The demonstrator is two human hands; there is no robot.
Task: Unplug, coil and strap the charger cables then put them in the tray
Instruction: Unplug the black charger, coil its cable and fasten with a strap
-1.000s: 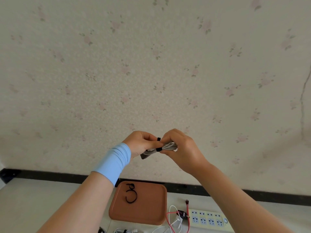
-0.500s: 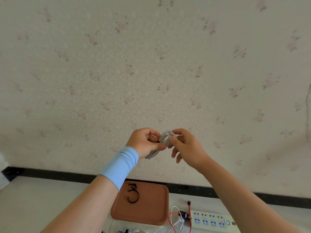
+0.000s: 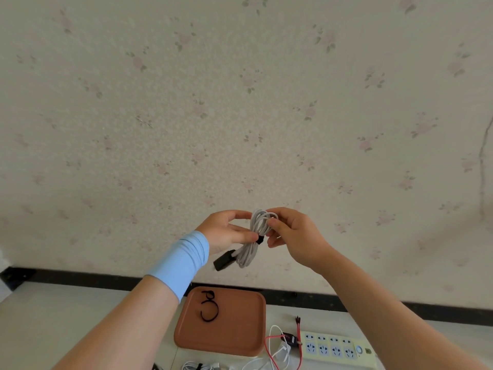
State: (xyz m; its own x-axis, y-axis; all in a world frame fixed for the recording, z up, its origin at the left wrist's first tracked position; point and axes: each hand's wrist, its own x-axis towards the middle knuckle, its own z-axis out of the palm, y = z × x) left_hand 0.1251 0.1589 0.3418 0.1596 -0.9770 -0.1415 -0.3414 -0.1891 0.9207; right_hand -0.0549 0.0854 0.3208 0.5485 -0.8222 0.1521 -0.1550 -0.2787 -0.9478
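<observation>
A coiled grey-white charger cable (image 3: 253, 244) hangs in the air in front of the wall, bound at its middle by a black strap (image 3: 260, 239), with a black plug (image 3: 224, 260) at its lower left end. My left hand (image 3: 226, 231) pinches the coil at the strap with thumb and fingers. My right hand (image 3: 290, 233) pinches the coil's upper loops. Below them on the table lies the brown tray (image 3: 240, 340), holding one loose black strap (image 3: 209, 307).
A pale power strip (image 3: 338, 348) lies right of the tray with a black plug (image 3: 289, 339) and red and white cables (image 3: 274, 345) at its left end. More white cable (image 3: 197, 366) lies at the bottom edge. A flowered wall with a dark baseboard stands behind.
The coil has turned from lying level between my hands to hanging nearly upright, and the black plug now dangles below my left hand. My hands have drawn slightly apart.
</observation>
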